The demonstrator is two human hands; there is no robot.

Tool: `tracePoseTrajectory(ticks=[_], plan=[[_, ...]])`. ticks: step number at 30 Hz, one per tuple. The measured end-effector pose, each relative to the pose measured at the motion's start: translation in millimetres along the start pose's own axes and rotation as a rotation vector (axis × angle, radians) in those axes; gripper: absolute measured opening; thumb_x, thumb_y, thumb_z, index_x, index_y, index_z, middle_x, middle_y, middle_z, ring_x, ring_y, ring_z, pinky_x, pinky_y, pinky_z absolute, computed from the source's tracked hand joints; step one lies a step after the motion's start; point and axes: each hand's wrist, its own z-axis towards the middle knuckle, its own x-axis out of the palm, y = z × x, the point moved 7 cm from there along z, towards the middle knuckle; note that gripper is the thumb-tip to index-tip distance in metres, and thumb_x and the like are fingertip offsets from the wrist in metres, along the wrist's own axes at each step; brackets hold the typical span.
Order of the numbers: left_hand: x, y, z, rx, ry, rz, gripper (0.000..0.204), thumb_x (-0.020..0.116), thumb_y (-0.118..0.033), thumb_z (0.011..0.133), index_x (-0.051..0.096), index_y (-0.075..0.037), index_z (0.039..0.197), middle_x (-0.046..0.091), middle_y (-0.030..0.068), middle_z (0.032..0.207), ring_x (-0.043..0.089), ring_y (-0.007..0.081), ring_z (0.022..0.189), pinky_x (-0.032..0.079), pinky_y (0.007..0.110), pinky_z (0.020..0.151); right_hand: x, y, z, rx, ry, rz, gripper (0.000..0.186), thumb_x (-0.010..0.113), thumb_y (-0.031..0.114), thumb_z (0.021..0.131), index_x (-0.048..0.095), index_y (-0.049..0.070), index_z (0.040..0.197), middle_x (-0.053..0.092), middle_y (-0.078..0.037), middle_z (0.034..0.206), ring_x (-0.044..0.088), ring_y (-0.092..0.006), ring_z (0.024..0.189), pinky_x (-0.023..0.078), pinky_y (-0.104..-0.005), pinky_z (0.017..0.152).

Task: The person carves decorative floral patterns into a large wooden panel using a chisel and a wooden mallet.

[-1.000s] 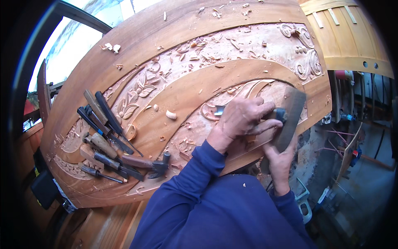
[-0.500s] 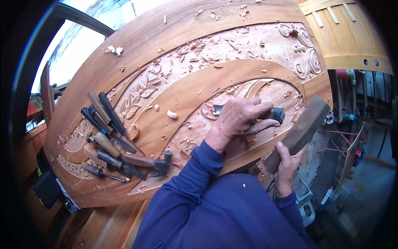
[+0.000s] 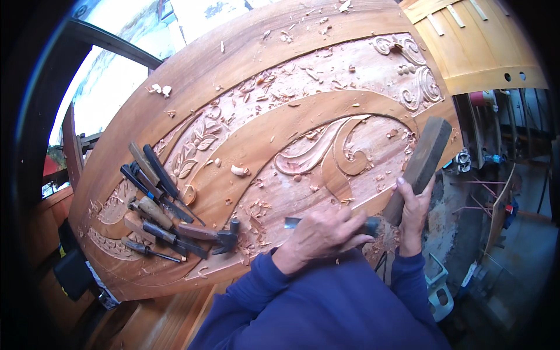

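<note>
Carver works a relief panel [image 3: 256, 140].
Left hand [image 3: 321, 236] grips a stiff steel chisel [image 3: 294, 222] near the panel's lower edge; right hand [image 3: 413, 201] holds a heavy wooden mallet [image 3: 421, 166] low.

No packages, labels, signs or screens visible; view holds only bare carved wood, loose tools and workshop clutter at the right edge, too small and blurred to show any printed surface.

Carved wooden panel [image 3: 245, 134]: matt, rough-cut, chip-strewn. Wooden mallet [image 3: 421, 166] at 3 o'clock: dull, worn. Metal chisel blade [image 3: 293, 222]: grey.
</note>
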Motion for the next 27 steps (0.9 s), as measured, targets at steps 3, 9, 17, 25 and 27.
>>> tracePoseTrajectory(ticks=[3, 9, 17, 25, 27], plan=[[-2.3, 15.7, -19.0, -0.101, -0.055, 0.002, 0.052, 0.083, -0.048, 0.087, 0.072, -0.008, 0.119, 0.063, 0.0058, 0.083, 0.065, 0.0227, 0.065, 0.052, 0.035, 0.058, -10.0, 30.4, 28.0, -0.481, -0.027, -0.431, 0.095, 0.084, 0.012, 0.09, 0.03, 0.013, 0.169, 0.064, -0.008, 0.12, 0.065, -0.0211, 0.099, 0.056, -0.0385, 0.089], [-5.6, 36.3, -55.6, -0.309, -0.036, 0.128, 0.073, 0.086, -0.025, 0.079, 0.062, -0.016, 0.148, 0.073, 0.007, 0.12, 0.07, 0.0273, 0.077, 0.058, 0.036, 0.068, -1.9, 50.1, 37.6, -0.493, -0.019, -1.085, 0.095, 0.089, 0.032, 0.081, 0.043, 0.036, 0.163, 0.063, -0.014, 0.112, 0.067, -0.0359, 0.101, 0.057, -0.0465, 0.087], [2.7, 34.2, -68.8, -0.281, -0.168, 0.205, 0.076, 0.082, -0.012, 0.071, 0.065, -0.016, 0.145, 0.073, 0.0065, 0.12, 0.071, 0.0293, 0.08, 0.059, 0.039, 0.071, 2.2, 43.6, 56.5, -0.747, -0.028, -1.102, 0.093, 0.082, 0.044, 0.087, 0.037, 0.027, 0.167, 0.061, -0.02, 0.135, 0.058, -0.0408, 0.124, 0.049, -0.0505, 0.106], [3.1, 27.7, -72.3, -0.302, -0.235, 0.266, 0.073, 0.082, -0.013, 0.07, 0.067, -0.016, 0.141, 0.07, 0.0111, 0.102, 0.071, 0.0317, 0.082, 0.059, 0.041, 0.072, -1.3, 52.1, 112.0, -0.646, -0.097, -1.066, 0.103, 0.08, 0.052, 0.089, 0.024, 0.024, 0.171, 0.058, -0.022, 0.142, 0.057, -0.0407, 0.131, 0.046, -0.0498, 0.111], [1.5, 25.4, -69.7, -0.333, -0.23, 0.341, 0.074, 0.082, -0.015, 0.069, 0.066, -0.015, 0.141, 0.07, 0.0109, 0.102, 0.071, 0.0319, 0.083, 0.059, 0.041, 0.073, -3.5, 53.8, 114.7, -0.631, -0.085, -1.056, 0.103, 0.079, 0.053, 0.089, 0.024, 0.024, 0.171, 0.058, -0.021, 0.143, 0.057, -0.0404, 0.132, 0.046, -0.0495, 0.111]])
